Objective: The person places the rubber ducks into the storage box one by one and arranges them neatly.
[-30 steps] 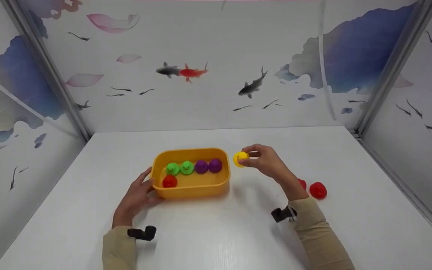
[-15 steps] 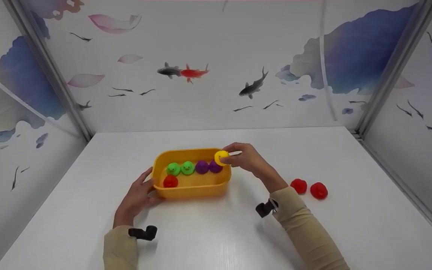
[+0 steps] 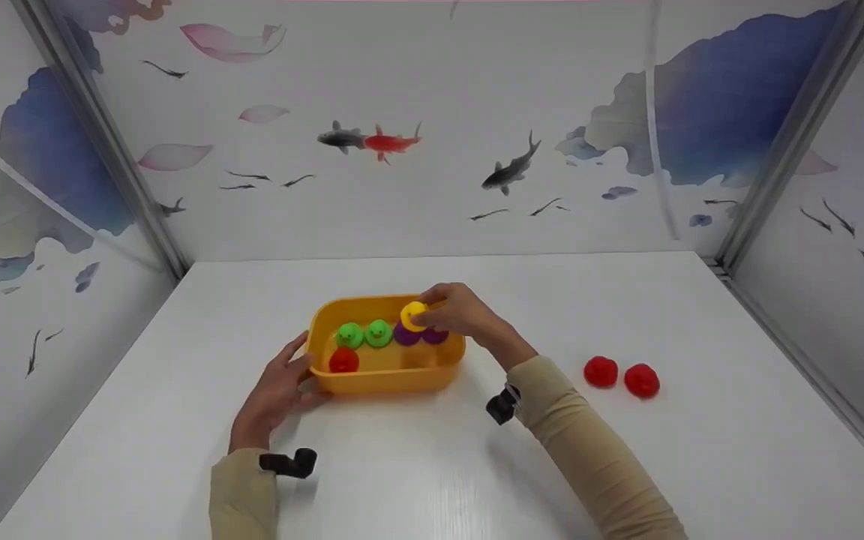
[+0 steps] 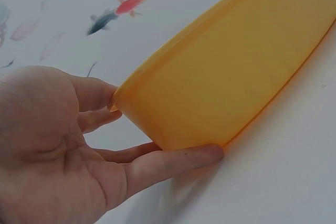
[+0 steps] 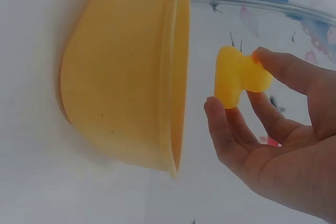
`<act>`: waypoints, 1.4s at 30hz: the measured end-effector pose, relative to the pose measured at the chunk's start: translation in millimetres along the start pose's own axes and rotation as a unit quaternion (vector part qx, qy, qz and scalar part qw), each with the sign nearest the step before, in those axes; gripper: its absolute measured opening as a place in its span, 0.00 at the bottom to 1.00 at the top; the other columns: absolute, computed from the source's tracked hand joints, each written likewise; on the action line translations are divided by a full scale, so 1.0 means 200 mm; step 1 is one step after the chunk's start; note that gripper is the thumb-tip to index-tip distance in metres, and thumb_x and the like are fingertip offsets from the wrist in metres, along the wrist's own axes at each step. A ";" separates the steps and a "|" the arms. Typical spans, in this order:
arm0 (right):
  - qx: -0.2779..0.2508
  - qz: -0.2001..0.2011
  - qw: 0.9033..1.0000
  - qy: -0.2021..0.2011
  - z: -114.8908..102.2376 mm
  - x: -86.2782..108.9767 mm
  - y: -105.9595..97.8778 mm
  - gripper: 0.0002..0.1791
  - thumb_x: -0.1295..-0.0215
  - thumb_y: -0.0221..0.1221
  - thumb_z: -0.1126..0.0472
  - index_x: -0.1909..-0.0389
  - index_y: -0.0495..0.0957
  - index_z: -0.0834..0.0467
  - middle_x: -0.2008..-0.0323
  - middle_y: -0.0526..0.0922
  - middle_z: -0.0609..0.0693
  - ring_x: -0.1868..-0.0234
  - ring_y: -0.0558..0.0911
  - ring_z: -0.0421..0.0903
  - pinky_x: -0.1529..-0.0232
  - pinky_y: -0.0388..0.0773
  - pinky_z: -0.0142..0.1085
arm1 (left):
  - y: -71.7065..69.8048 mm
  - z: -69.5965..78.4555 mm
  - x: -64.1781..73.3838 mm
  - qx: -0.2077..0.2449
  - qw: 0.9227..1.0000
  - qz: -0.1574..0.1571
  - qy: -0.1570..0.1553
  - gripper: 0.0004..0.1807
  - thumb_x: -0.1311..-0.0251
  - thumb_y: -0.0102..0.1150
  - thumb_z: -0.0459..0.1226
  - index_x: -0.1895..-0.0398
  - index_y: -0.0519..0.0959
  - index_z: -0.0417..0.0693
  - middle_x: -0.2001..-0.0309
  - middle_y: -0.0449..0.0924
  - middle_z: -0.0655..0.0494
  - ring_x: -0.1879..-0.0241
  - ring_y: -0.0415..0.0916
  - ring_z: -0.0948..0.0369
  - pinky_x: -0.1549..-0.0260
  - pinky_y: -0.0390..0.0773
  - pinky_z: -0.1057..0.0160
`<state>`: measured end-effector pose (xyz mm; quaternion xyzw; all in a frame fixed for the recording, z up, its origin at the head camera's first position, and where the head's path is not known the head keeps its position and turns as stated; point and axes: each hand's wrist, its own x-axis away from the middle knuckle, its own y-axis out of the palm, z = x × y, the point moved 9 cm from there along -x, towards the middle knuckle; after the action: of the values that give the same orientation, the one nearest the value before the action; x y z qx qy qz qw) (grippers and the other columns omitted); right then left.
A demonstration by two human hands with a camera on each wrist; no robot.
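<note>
A yellow rubber duck (image 3: 412, 316) is pinched between the thumb and fingers of my right hand (image 3: 466, 310). In the right wrist view the duck (image 5: 229, 80) is lifted above the rim of the yellow plastic tub (image 5: 121, 77). My left hand (image 3: 274, 390) holds the left end of the tub (image 3: 394, 383), thumb along its lower edge and fingers at its rim. Inside it, two green ducks (image 3: 378, 333) and two purple ducks (image 3: 406, 334) form a row at the back, partly covered by the right hand. A red duck (image 3: 343, 360) sits at the front left.
Two more red ducks (image 3: 601, 371) stand on the white table (image 3: 402, 465) to the right of the tub, beside the right forearm. White panels (image 3: 432, 202) painted with fish and petals enclose the table at the back and sides.
My right hand has moved left with the yellow duck, from beside the tub's right end to over the purple ducks. My left hand stays on the tub.
</note>
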<state>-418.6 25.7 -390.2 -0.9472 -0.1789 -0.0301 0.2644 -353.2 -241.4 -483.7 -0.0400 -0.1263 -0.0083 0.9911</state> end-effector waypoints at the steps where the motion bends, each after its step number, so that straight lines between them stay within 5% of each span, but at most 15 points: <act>1: 0.001 -0.001 1.000 0.002 0.00 -0.01 0.01 0.25 0.37 0.68 0.54 0.40 0.78 0.57 0.45 0.81 0.54 0.49 0.83 0.50 0.40 0.82 0.39 | 0.00 0.00 0.00 0.001 1.000 -0.001 -0.001 0.31 0.20 0.37 0.44 0.18 0.45 0.66 0.22 0.57 0.43 0.27 0.63 0.46 0.41 0.80 0.51; 7: -0.021 -0.016 1.000 0.007 -0.01 -0.04 0.09 0.24 0.36 0.67 0.54 0.41 0.78 0.56 0.46 0.82 0.53 0.45 0.82 0.55 0.38 0.81 0.42 | 0.00 -0.01 0.00 0.000 1.000 -0.002 -0.003 0.32 0.21 0.38 0.46 0.19 0.44 0.66 0.22 0.57 0.43 0.26 0.63 0.45 0.41 0.80 0.51; 14: -0.065 -0.029 0.997 0.002 0.01 -0.06 0.19 0.21 0.38 0.69 0.57 0.45 0.81 0.56 0.49 0.84 0.53 0.50 0.86 0.55 0.51 0.86 0.36 | 0.00 -0.02 0.00 0.003 1.000 -0.001 -0.007 0.33 0.21 0.40 0.47 0.18 0.43 0.66 0.23 0.57 0.42 0.27 0.64 0.44 0.41 0.80 0.50; 17: -0.087 -0.033 0.996 -0.004 0.02 -0.07 0.23 0.19 0.39 0.69 0.61 0.47 0.82 0.59 0.49 0.84 0.55 0.51 0.87 0.56 0.47 0.86 0.40 | 0.01 -0.02 0.00 0.002 1.000 0.000 -0.012 0.33 0.21 0.40 0.47 0.19 0.44 0.67 0.23 0.58 0.42 0.27 0.64 0.45 0.41 0.80 0.51; 22: -0.076 -0.038 0.996 -0.012 0.02 -0.09 0.27 0.17 0.38 0.68 0.62 0.48 0.82 0.60 0.50 0.85 0.57 0.48 0.84 0.59 0.42 0.84 0.45 | 0.00 -0.03 0.00 -0.003 1.000 0.003 -0.015 0.33 0.22 0.41 0.48 0.19 0.44 0.68 0.23 0.58 0.43 0.27 0.64 0.45 0.42 0.81 0.52; 29: -0.040 -0.048 0.998 -0.002 0.05 -0.11 0.33 0.17 0.39 0.69 0.60 0.49 0.83 0.59 0.51 0.83 0.54 0.52 0.84 0.51 0.44 0.84 0.45 | 0.00 -0.01 0.00 -0.021 1.000 0.006 -0.007 0.32 0.21 0.39 0.46 0.18 0.45 0.64 0.24 0.59 0.40 0.27 0.64 0.44 0.45 0.83 0.52; 42: 0.020 -0.028 0.999 0.036 0.07 -0.14 0.39 0.16 0.39 0.69 0.62 0.50 0.85 0.57 0.52 0.85 0.53 0.59 0.82 0.50 0.50 0.86 0.39 | 0.00 0.00 0.00 -0.005 1.000 0.005 -0.009 0.32 0.21 0.40 0.47 0.19 0.46 0.68 0.23 0.59 0.43 0.27 0.64 0.45 0.42 0.81 0.52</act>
<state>-418.8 -37.5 -445.1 -0.9347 -0.1960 -0.0674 0.2888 -352.5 -241.8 -484.2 -0.0453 -0.1352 -0.0035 0.9898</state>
